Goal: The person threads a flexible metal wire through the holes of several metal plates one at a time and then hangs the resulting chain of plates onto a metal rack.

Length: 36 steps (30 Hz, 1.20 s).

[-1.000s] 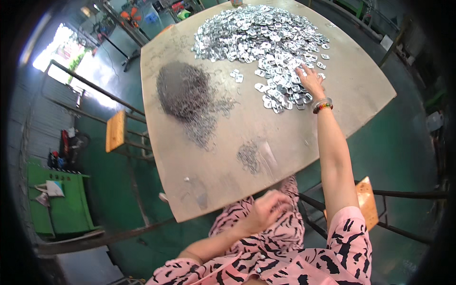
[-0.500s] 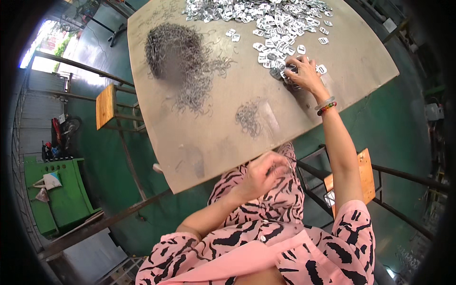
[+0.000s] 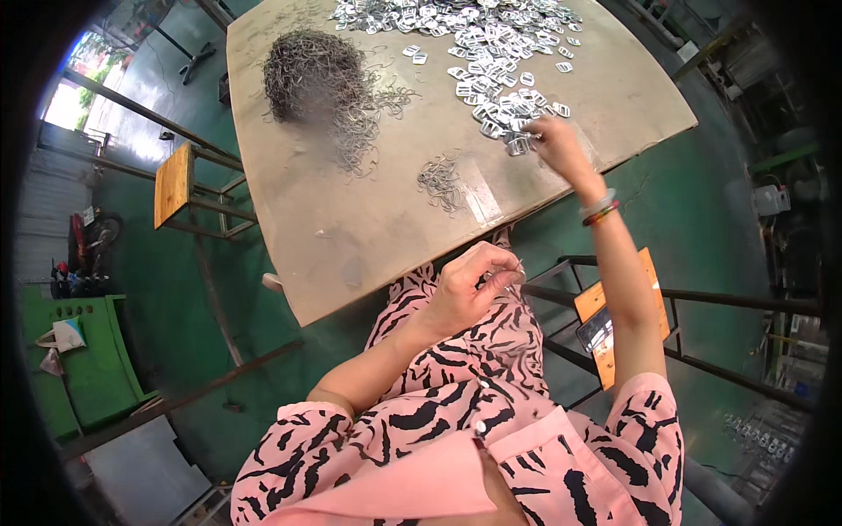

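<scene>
My left hand is above my lap, just off the table's near edge. Its thumb and fingertips are pinched together; a small thin bit shows at their tips, too small to name. Over the table, my right hand reaches to the near end of a trail of silver slotted metal buckles. Its fingers are curled down at the buckles, slightly blurred, and what they grip cannot be made out. A small heap of thin bent wire pieces lies on the table between the two hands, beside a strip of clear tape.
A big dark tangle of bent wire pieces sits on the left of the brown tabletop. More buckles spread along the far side. Wooden stools stand left and right, the right one bearing a phone. A green cabinet is far left.
The view has shifted, so the table sits higher and further left. My right hand has drawn its fingers together at the buckles' near end. My left hand has turned, its pinched fingertips now showing.
</scene>
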Each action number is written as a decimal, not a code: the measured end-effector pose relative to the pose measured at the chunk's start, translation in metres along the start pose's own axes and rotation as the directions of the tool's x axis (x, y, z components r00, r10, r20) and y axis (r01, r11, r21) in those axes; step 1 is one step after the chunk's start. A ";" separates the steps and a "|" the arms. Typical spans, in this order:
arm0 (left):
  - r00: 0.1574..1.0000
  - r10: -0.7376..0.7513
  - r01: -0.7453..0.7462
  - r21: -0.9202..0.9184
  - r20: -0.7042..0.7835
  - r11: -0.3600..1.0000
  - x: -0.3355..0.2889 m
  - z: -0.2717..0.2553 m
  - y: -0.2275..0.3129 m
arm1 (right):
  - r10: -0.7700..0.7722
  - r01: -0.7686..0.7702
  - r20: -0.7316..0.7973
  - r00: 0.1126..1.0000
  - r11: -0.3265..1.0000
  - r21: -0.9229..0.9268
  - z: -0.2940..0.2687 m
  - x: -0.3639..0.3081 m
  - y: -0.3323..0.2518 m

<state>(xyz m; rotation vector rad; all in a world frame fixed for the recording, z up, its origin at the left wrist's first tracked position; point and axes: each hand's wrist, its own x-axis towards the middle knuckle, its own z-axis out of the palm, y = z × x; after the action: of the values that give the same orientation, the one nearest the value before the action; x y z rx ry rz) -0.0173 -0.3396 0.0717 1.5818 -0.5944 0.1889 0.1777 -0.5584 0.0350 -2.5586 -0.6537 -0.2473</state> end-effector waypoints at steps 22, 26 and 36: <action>1.000 0.025 -0.025 0.057 -0.013 0.998 0.031 0.002 -0.004 | 0.582 -0.229 -0.100 0.807 0.465 0.855 -0.041 -0.117 -0.156; 0.998 0.063 -0.063 0.125 0.004 0.990 0.034 0.004 0.002 | 0.609 -0.183 -0.200 0.768 0.508 0.842 -0.044 -0.122 -0.169; 0.996 0.090 -0.086 0.233 -0.004 0.969 0.008 -0.003 -0.007 | 0.650 -0.044 -0.213 0.729 0.355 0.934 -0.032 -0.131 -0.182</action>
<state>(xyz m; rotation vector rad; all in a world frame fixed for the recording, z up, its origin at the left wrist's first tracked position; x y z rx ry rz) -0.0070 -0.3391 0.0699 1.7800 -0.6500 0.3471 -0.0274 -0.4871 0.1004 -1.3527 0.1091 -0.3533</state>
